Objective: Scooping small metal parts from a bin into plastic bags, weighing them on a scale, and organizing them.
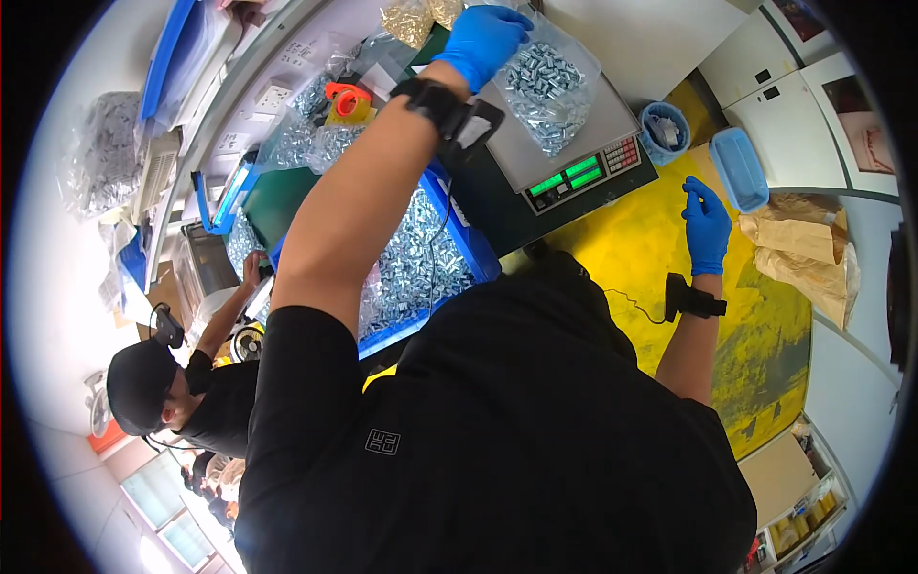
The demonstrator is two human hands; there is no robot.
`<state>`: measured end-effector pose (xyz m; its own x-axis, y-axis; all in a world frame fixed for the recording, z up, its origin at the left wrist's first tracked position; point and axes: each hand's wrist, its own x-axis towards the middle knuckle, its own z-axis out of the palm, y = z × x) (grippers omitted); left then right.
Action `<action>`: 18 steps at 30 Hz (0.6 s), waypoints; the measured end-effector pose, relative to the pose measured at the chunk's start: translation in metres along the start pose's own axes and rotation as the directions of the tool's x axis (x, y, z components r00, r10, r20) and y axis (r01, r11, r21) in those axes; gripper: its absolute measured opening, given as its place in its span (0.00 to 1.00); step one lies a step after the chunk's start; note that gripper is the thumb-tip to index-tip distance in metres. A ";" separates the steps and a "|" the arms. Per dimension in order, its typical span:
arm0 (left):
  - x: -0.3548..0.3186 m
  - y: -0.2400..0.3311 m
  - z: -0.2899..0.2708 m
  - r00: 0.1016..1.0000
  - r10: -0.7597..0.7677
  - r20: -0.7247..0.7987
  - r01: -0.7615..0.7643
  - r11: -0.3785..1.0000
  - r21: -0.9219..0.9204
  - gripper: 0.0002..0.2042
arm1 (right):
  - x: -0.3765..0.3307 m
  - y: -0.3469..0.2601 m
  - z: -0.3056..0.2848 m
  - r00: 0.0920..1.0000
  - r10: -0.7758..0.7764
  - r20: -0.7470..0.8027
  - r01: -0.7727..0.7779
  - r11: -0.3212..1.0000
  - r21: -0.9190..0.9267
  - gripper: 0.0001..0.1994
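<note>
A clear plastic bag of silver screws (547, 88) is sitting on the scale, whose green display (572, 176) is glowing below; brown paper bags (801, 251) are lying right.

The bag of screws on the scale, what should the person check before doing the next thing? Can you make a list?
1. Clear bag of silver screws sits on the scale's platform: ok.
2. Left hand in a blue glove grips the bag's top: ok.
3. Right hand is free, raised beside the scale and holding nothing: ok.
4. Scale display is lit green: ok; whether the reading has settled: cannot tell.
5. Bag is sealed: cannot tell, the glove hides the opening.
6. Blue bin of loose screws lies within reach beneath the left arm: ok.
</note>
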<state>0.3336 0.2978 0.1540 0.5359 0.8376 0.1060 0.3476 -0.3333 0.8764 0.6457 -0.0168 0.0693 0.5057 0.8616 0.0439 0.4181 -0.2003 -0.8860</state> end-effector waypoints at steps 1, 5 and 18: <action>-0.006 0.010 -0.005 0.999 0.022 0.024 -0.022 0.999 0.025 0.12 | 0.000 0.002 -0.002 1.000 0.006 -0.004 -0.006 1.000 -0.018 0.12; -0.080 0.037 -0.049 0.928 0.333 0.169 -0.374 0.829 0.417 0.11 | 0.001 0.005 -0.005 0.999 0.035 -0.036 -0.035 0.999 -0.016 0.12; -0.375 -0.133 -0.059 0.375 -0.833 0.406 0.164 -0.372 -0.914 0.11 | 0.032 -0.009 0.027 0.994 -0.060 0.088 0.068 0.994 -0.088 0.12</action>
<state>0.0408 0.0534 0.0256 0.2241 0.4159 -0.8814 -0.7444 0.6567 0.1207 0.6378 0.0253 0.0658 0.4112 0.9098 0.0562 0.5161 -0.1816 -0.8371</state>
